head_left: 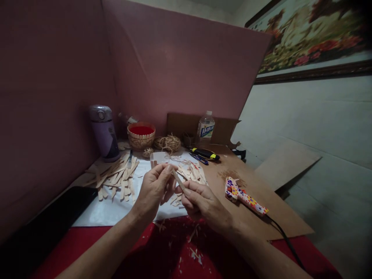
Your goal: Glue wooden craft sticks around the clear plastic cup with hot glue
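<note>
Both hands meet over a white sheet [113, 211] at the front middle. My right hand [205, 203] pinches a thin wooden stick [178, 180] that slants up to the left. My left hand [154, 188] has its fingers curled, with the fingertips on the stick's upper end. A pile of flat wooden sticks [116, 176] lies on the sheet to the left. More stick pieces [192, 172] lie just beyond my hands.
A patterned glue gun [244, 197] with a black cord lies on brown cardboard [261, 217] at right. Behind stand a purple flask [104, 131], a woven basket [141, 135], a twine ball [167, 143], a water bottle [205, 128] and a yellow-black cutter [205, 153]. Pink boards wall the left and back.
</note>
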Demonstrator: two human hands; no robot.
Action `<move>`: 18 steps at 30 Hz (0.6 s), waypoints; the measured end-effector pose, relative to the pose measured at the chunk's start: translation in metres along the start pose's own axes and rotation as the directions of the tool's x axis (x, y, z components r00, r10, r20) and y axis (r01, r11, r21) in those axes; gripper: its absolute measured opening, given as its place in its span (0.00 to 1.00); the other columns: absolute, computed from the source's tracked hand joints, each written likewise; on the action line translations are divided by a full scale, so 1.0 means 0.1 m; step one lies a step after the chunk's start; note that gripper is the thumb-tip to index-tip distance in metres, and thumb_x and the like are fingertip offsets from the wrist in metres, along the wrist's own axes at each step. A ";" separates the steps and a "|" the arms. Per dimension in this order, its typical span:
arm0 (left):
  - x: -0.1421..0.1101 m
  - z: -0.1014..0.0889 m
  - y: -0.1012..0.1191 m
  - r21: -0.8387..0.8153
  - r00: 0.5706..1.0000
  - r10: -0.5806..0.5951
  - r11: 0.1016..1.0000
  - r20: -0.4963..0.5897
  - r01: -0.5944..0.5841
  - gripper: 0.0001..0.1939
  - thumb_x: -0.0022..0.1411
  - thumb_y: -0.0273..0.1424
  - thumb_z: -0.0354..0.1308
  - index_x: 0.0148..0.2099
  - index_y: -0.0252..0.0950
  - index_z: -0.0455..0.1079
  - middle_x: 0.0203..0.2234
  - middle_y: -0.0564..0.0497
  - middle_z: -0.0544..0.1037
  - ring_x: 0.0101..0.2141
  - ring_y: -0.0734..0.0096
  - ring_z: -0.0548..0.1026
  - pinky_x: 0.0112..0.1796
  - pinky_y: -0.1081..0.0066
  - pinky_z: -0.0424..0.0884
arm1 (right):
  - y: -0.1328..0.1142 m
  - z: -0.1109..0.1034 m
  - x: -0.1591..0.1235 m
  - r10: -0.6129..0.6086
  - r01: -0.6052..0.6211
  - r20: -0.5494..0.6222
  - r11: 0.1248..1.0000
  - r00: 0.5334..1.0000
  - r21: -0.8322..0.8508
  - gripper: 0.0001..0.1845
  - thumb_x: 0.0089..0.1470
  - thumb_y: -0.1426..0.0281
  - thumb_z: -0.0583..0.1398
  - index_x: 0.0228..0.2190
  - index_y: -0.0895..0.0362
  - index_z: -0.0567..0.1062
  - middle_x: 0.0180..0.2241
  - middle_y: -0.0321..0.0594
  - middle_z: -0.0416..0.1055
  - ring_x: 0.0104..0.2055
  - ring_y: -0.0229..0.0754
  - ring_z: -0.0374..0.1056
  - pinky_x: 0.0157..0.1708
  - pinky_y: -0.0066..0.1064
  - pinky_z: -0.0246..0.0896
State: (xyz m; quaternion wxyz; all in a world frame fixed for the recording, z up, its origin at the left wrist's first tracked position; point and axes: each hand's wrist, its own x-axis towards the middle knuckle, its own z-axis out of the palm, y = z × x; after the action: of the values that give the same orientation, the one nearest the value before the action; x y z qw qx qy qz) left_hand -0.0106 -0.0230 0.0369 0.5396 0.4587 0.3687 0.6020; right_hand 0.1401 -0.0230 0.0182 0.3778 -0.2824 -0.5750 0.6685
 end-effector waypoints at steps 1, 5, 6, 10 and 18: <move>0.00 0.00 -0.01 0.000 1.000 0.002 1.000 0.008 -0.002 0.16 0.58 0.43 0.60 0.36 0.34 0.68 0.13 0.60 0.64 0.11 0.86 0.54 0.13 0.81 0.48 | 0.00 0.00 0.00 0.003 -0.003 0.005 1.000 1.000 0.001 0.17 0.55 0.55 0.59 0.35 0.57 0.69 0.18 0.25 0.55 0.16 0.27 0.44 0.14 0.21 0.40; 0.01 0.00 -0.02 0.028 0.999 0.001 1.000 0.045 -0.002 0.17 0.58 0.44 0.59 0.35 0.34 0.68 0.11 0.60 0.62 0.10 0.85 0.53 0.12 0.82 0.45 | -0.01 0.00 0.00 0.031 -0.031 -0.012 0.999 0.999 0.022 0.17 0.54 0.55 0.60 0.33 0.57 0.69 0.17 0.23 0.53 0.15 0.27 0.42 0.13 0.20 0.38; 0.02 0.00 -0.03 0.034 0.999 -0.001 0.999 0.051 -0.001 0.17 0.58 0.45 0.59 0.34 0.34 0.68 0.11 0.60 0.63 0.09 0.85 0.53 0.11 0.82 0.45 | -0.01 0.00 0.00 0.039 -0.039 -0.021 0.999 0.999 0.034 0.17 0.54 0.55 0.60 0.33 0.57 0.69 0.16 0.23 0.52 0.15 0.27 0.41 0.13 0.20 0.36; 0.01 0.00 -0.03 0.051 0.999 -0.001 0.999 0.052 -0.001 0.16 0.59 0.44 0.58 0.35 0.35 0.66 0.11 0.59 0.65 0.09 0.84 0.54 0.11 0.82 0.45 | 0.00 0.00 0.01 0.058 -0.055 -0.034 0.995 0.998 0.082 0.16 0.53 0.57 0.61 0.31 0.57 0.69 0.16 0.23 0.53 0.14 0.27 0.39 0.12 0.19 0.34; 0.00 0.01 -0.07 0.047 0.997 0.026 0.998 0.078 -0.030 0.14 0.63 0.43 0.55 0.36 0.35 0.64 0.13 0.58 0.68 0.09 0.84 0.55 0.10 0.82 0.47 | -0.01 -0.02 0.02 0.070 -0.069 -0.003 0.993 0.998 0.095 0.15 0.53 0.57 0.61 0.29 0.56 0.68 0.16 0.23 0.52 0.15 0.27 0.39 0.12 0.19 0.35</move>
State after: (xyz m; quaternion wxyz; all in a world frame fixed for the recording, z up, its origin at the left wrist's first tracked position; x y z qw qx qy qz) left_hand -0.0073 -0.0224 0.0310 0.5338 0.4998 0.3555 0.5821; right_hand 0.1406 -0.0208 0.0187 0.3691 -0.2862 -0.5314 0.7067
